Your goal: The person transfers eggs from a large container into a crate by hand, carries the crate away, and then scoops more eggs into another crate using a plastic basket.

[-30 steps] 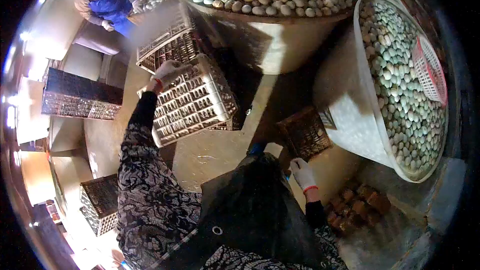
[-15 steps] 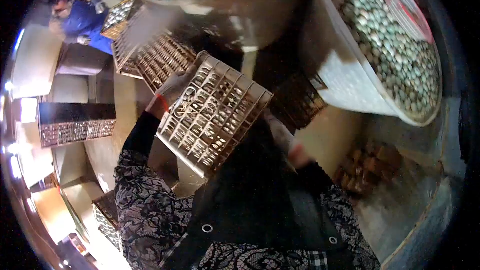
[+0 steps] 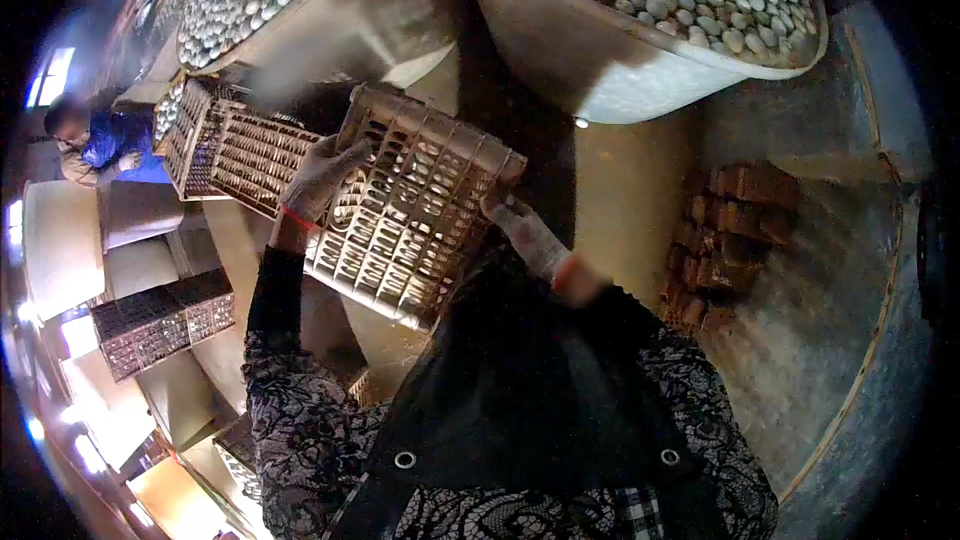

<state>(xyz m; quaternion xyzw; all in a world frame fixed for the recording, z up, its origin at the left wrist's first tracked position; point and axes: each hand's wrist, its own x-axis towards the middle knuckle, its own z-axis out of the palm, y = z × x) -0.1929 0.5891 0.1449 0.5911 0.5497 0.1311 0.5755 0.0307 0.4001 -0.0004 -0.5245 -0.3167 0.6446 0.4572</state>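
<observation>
Holding a slatted crate (image 3: 408, 210) tilted before the dark apron (image 3: 490, 370), above a tan floor (image 3: 625, 180) partly lit, partly in deep shadow. Gripping its left side with the gloved left hand (image 3: 320, 178), fingers bent over the edge; touching its right end with the gloved right hand (image 3: 528, 232), but cannot tell how tightly closed. Facing a left tub (image 3: 390, 5) and a right tub (image 3: 650, 85), both heaped with eggs. Near more crates (image 3: 255, 155) and a person in blue (image 3: 110, 140). Well apart from stacked reddish-brown blocks (image 3: 735, 225).
</observation>
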